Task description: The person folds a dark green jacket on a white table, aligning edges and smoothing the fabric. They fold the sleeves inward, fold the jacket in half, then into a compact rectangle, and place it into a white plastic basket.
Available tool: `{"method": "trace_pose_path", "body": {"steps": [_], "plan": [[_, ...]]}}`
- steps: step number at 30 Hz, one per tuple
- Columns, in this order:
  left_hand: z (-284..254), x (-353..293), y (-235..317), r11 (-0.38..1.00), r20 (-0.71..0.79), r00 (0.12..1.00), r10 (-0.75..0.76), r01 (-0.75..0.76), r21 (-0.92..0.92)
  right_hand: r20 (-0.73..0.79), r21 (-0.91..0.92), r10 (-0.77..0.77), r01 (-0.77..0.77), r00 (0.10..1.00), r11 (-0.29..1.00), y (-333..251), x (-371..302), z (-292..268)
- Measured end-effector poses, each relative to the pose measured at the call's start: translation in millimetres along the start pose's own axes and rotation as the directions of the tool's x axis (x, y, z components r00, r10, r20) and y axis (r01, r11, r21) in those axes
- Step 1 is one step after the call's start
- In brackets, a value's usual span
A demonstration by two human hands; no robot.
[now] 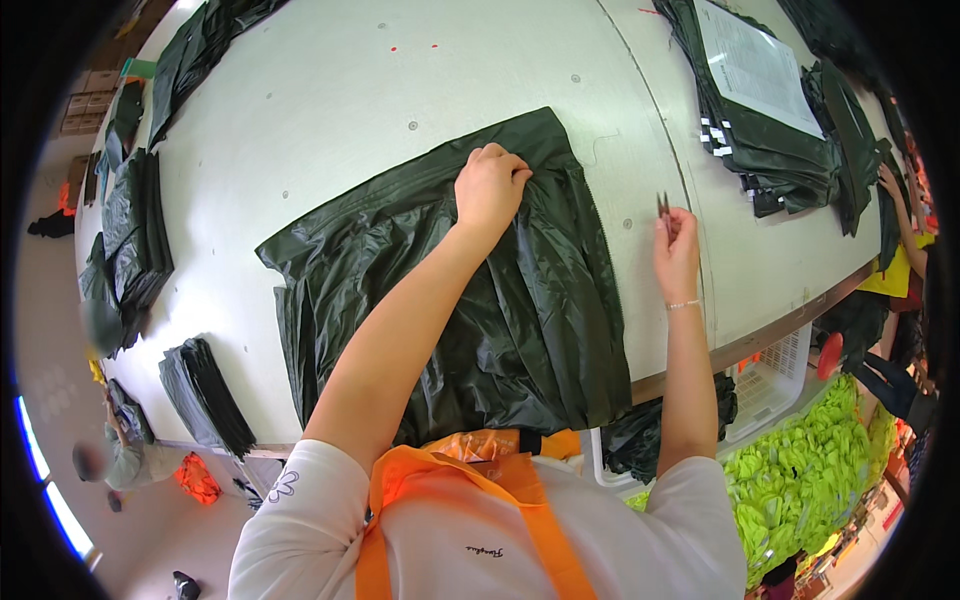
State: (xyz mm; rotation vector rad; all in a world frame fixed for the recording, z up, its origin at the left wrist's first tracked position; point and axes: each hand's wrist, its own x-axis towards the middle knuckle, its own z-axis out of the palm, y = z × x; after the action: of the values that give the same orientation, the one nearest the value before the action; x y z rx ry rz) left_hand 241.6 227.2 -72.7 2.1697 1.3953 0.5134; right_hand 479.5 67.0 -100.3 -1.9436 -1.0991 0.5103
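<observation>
A dark green, shiny garment (470, 330) lies spread on the pale table in front of me, a zip running down its right edge. My left hand (490, 183) rests near its upper band, fingers curled and pinching the fabric. To the right of the garment, my right hand (677, 250) is raised a little over the table. It is closed around a small pair of thread snips (663, 204), whose points stick up past the fingers. The snips are apart from the garment.
Stacked dark garments (780, 165) with a printed sheet (760, 70) lie at far right. More folded piles (205, 395) line the left side. Below the table's right edge are a white plastic crate (770, 385) and a bright yellow-green heap (800, 470). Other people work at both sides.
</observation>
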Motion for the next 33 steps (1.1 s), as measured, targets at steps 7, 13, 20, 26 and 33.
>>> {"method": "trace_pose_path", "body": {"steps": [7,13,20,26,33], "plan": [[1.2,15.2,-13.0,0.991,-0.074,0.994,-0.077,0.068,-0.118,0.122,0.187,-0.046,0.023,0.991,0.982,-48.3,7.7,45.5],[-44.3,20.9,-33.2,0.866,-0.109,0.96,-0.257,0.178,-0.467,0.138,0.114,-0.095,0.08,0.986,0.99,-62.0,17.0,65.6],[-190.9,-95.6,-102.2,0.907,-0.358,0.861,-0.362,0.238,-0.347,0.065,0.128,-0.009,0.0,0.998,0.992,-48.3,18.0,70.1],[-208.9,-207.7,-117.9,0.811,-0.25,0.781,-0.573,0.494,-0.313,0.057,0.2,-0.135,0.121,0.989,0.972,-72.9,29.2,90.3],[-100.2,-98.4,-29.6,0.989,-0.084,0.996,-0.036,0.024,-0.144,0.333,-0.076,-0.125,0.159,0.935,0.984,-97.5,56.2,111.8]]}}
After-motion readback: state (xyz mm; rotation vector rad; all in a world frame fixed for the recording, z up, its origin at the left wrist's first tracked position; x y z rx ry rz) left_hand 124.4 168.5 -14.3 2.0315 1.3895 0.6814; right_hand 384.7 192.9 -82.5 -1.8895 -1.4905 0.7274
